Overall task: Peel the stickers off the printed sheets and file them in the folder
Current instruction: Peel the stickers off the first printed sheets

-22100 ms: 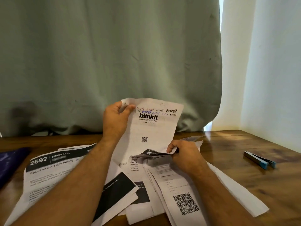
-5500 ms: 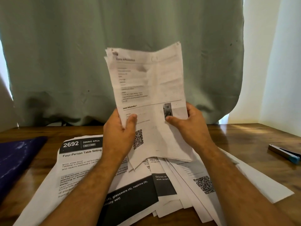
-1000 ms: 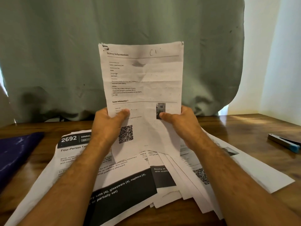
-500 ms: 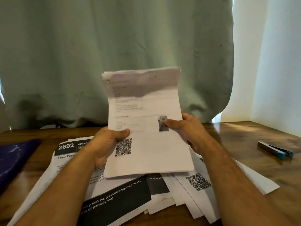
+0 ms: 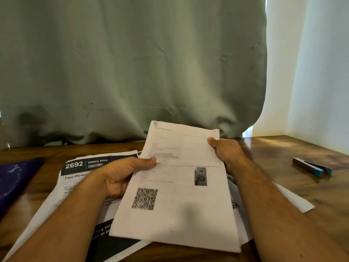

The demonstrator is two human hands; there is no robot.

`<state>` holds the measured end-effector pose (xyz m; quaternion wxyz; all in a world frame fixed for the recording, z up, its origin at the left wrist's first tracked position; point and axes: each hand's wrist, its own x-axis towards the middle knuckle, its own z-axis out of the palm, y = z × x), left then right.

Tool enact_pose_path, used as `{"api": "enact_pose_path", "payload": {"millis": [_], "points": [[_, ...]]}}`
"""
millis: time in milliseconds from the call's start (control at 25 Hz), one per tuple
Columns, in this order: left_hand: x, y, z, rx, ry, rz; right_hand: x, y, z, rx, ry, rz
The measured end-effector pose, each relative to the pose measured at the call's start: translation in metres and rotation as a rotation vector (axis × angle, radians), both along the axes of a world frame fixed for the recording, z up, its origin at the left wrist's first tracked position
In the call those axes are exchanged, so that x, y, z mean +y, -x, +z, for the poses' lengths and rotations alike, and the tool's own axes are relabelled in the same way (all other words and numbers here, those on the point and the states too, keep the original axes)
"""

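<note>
Wooden table (image 5: pixel 273 154): both hands grip printed sheet (image 5: pixel 179 195) edges; stapler (image 5: pixel 312 168) right.

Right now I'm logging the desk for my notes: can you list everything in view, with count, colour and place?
held sheet: one (maybe a thin stack), white with a code square and small photo, held low over the pile
loose sheets: several, white with black bands, spread on the table
folder: one, dark blue, far left
stapler: one, grey and blue, right side
table: one, brown wood
curtain: one, grey-green, behind
left hand: grips the sheet's left edge
right hand: grips its upper right edge
</note>
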<state>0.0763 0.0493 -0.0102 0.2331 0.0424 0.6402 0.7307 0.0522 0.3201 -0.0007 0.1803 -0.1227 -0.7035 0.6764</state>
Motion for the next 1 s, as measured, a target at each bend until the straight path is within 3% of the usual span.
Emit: {"api": "enact_pose_path", "payload": {"millis": [120, 240, 480, 720, 1000], "points": [[-0.001, 0.010, 0.000, 0.081, -0.056, 0.202, -0.011, -0.004, 0.000, -0.060, -0.143, 0.088], [-0.004, 0.024, -0.004, 0.153, -0.021, 0.371, -0.024, -0.010, 0.000, -0.089, -0.113, 0.234], [-0.003, 0.025, -0.005, 0.225, 0.003, 0.452, -0.025, -0.005, -0.005, -0.061, -0.088, 0.342], [0.009, 0.014, -0.002, 0.278, -0.009, 0.480, -0.025, -0.005, -0.002, 0.194, -0.338, 0.163], [0.025, 0.010, -0.001, 0.396, -0.054, 0.389, 0.003, -0.036, -0.001, 0.271, -0.462, -0.030]]}}
